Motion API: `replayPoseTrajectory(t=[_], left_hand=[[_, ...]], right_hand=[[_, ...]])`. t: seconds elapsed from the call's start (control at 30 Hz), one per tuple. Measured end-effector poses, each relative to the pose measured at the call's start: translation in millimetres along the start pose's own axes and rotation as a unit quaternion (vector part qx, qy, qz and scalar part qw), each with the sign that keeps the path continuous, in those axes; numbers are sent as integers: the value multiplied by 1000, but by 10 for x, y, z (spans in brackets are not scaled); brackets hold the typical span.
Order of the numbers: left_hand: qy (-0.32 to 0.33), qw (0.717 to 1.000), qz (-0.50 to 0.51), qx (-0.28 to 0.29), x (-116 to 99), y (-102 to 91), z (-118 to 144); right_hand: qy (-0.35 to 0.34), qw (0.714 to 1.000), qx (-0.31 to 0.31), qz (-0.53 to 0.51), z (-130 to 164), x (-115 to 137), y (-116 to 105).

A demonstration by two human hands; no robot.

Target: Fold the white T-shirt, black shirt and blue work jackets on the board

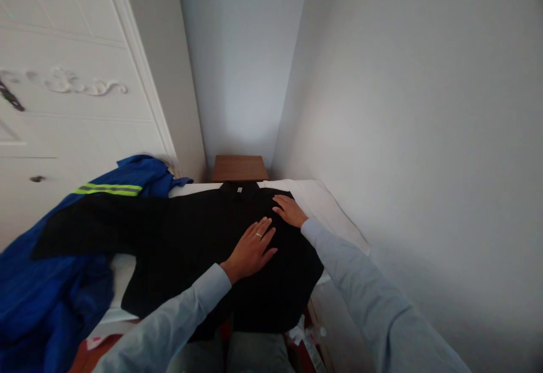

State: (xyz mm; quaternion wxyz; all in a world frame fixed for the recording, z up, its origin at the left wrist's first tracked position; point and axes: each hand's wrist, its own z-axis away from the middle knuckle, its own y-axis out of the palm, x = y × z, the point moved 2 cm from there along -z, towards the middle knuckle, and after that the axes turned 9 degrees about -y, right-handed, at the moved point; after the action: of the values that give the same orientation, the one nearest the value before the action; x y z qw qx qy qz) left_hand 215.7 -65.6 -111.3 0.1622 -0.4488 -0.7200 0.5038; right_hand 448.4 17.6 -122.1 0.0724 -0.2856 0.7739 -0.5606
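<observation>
A black shirt (190,237) lies spread over a white-covered surface, its collar at the far edge with a small pale label inside. One sleeve stretches out to the left. My left hand (252,251), with a ring on one finger, rests on the middle of the shirt, fingers spread. Farther up and to the right, my right hand (290,210) lies flat on the shirt near the shoulder, fingers extended. The other sleeve cannot be made out clearly. Neither hand grasps anything.
A blue garment (55,282) with a yellow-green reflective band lies at left, partly under the black sleeve. A white cabinet (80,112) stands behind it. A brown wooden board (240,167) is in the far corner. A grey wall (403,107) bounds the right side.
</observation>
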Motion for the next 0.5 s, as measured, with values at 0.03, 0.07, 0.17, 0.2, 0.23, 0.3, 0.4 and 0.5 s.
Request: replayPoseTrajectory(t=[0.03, 0.07, 0.17, 0.2, 0.23, 0.3, 0.4, 0.5], left_hand=[[-8, 1000, -9, 3, 41, 33, -29], [-14, 1000, -16, 10, 82, 76, -49], [-32, 999, -19, 31, 189, 220, -49], [-37, 998, -18, 38, 211, 257, -33], [-40, 998, -17, 47, 226, 285, -13], [-42, 997, -17, 66, 232, 305, 22], [-47, 996, -16, 76, 208, 272, 38], [-59, 995, -13, 78, 179, 221, 22]], right_hand=[[19, 1000, 12, 14, 35, -61, 6], [41, 999, 25, 26, 68, -127, 19], [96, 993, 57, 42, 161, -313, 81], [100, 992, 64, 43, 187, -359, 103], [98, 992, 69, 44, 208, -394, 122], [90, 992, 78, 49, 238, -437, 149], [96, 990, 87, 54, 257, -454, 156], [96, 990, 91, 54, 260, -440, 143]])
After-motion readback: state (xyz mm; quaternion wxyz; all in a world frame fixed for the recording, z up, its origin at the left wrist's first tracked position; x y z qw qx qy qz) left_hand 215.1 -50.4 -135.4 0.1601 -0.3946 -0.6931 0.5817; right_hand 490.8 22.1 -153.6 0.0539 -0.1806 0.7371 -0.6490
